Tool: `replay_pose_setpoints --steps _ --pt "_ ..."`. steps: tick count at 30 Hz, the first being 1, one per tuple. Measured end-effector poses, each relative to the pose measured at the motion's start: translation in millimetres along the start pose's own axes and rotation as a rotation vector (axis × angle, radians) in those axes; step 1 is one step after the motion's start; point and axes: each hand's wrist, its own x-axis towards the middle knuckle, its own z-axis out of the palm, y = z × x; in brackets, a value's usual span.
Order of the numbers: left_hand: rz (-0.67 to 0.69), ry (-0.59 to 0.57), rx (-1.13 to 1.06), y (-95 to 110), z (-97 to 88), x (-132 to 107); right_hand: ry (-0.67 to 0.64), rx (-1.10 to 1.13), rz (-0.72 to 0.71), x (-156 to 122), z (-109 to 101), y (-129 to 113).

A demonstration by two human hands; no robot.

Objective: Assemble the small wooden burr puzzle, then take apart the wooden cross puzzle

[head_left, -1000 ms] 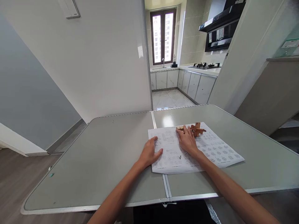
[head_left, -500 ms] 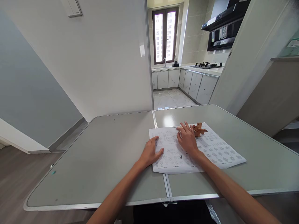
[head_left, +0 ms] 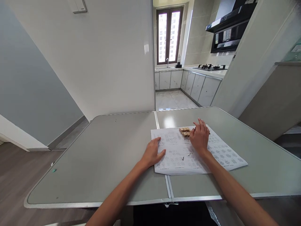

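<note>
My left hand (head_left: pixel 153 152) lies open on the left edge of a printed paper sheet (head_left: pixel 175 152), thumb spread away from the fingers. Diagrams in rows cover the sheet. Near its far edge rests a light wooden block puzzle (head_left: pixel 184 131) made of short bars. Just right of this puzzle is my right hand (head_left: pixel 199 135), its fingers stretched and apart. It covers the spot of a brown wooden puzzle, of which at most a sliver shows beside the fingers. Whether the fingertips touch it is hidden.
The sheet lies across the seam (head_left: pixel 168 186) of a grey-green folding table (head_left: pixel 105 157) with a metal rim. A small green bit (head_left: pixel 54 170) is near the table's left edge. Beyond the table, a doorway opens onto a kitchen with a gas stove (head_left: pixel 210 67).
My right hand has moved right, uncovering the light wooden puzzle and covering the brown one. My left hand stays on the sheet. The camera view has shifted slightly.
</note>
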Motion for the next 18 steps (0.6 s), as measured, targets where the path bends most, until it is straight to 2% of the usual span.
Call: replay_pose_setpoints --steps 7,12,18 --pt "0.002 -0.002 -0.001 -1 0.4 -1 0.065 -0.011 0.03 3 -1 9" --pt "0.009 0.012 -0.006 -4 3.0 0 0.035 0.026 0.143 1 3 21" --pt "0.013 0.021 -0.021 -4 3.6 -1 0.061 0.007 0.305 -3 13 34"
